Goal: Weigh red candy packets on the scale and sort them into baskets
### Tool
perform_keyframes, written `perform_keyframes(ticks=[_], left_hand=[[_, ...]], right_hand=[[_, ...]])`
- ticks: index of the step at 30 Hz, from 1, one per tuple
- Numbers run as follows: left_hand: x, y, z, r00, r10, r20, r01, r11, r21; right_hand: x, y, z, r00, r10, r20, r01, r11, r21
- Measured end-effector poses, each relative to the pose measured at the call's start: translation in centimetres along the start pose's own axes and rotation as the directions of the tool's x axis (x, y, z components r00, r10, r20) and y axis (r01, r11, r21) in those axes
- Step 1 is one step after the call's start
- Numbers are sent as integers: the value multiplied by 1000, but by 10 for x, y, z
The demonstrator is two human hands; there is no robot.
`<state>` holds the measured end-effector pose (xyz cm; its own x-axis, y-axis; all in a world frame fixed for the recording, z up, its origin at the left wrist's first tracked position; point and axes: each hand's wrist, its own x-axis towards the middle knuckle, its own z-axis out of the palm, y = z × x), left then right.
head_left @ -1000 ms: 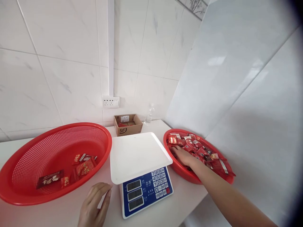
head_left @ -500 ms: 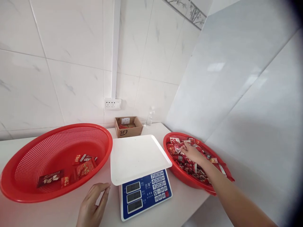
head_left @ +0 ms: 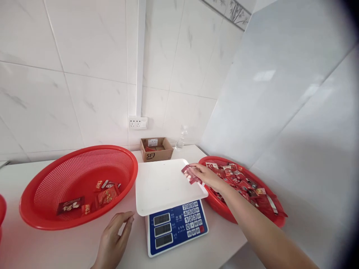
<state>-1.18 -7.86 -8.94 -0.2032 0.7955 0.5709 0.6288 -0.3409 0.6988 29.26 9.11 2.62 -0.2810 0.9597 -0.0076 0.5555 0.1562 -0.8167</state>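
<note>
My right hand (head_left: 206,176) pinches a small red packet (head_left: 190,174) and holds it just over the right edge of the white scale pan (head_left: 165,185). The hand has come out of the red basket on the right (head_left: 224,211), which is heaped with several red packets (head_left: 241,181). My left hand (head_left: 113,241) lies flat on the white counter with its fingers stretched out, just left of the scale's blue keypad and displays (head_left: 178,227). It holds nothing.
A large red mesh basket (head_left: 47,183) on the left holds several red packets (head_left: 97,194). A small cardboard box (head_left: 156,148) and a clear plastic bottle (head_left: 181,139) stand by the tiled wall under a socket (head_left: 138,122). A white panel closes the right side.
My right hand lifted out of the right basket with a red packet and moved left to the edge of the scale pan. The left hand stayed put; the view shifted a little.
</note>
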Motion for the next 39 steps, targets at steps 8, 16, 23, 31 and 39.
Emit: perform_keyframes(ticks=[8, 16, 23, 31, 39], left_hand=[[0, 2, 0, 995, -102, 1, 102, 994, -46], [-1, 1, -1, 998, -65, 4, 65, 997, -36], [0, -7, 1, 985, -175, -2, 175, 984, -43], [2, -10, 3, 972, -233, 41, 235, 969, -81], [0, -14, 3, 960, -279, 34, 280, 958, -56]], right_hand=[[9, 4, 14, 998, 35, 59, -38, 998, 50], [0, 9, 15, 994, 65, 88, -72, 995, 76], [13, 46, -25, 984, -40, -176, -43, 894, -446], [-1, 107, -67, 984, 135, -112, -175, 784, -595], [11, 114, -56, 979, 189, -83, -199, 757, -623]])
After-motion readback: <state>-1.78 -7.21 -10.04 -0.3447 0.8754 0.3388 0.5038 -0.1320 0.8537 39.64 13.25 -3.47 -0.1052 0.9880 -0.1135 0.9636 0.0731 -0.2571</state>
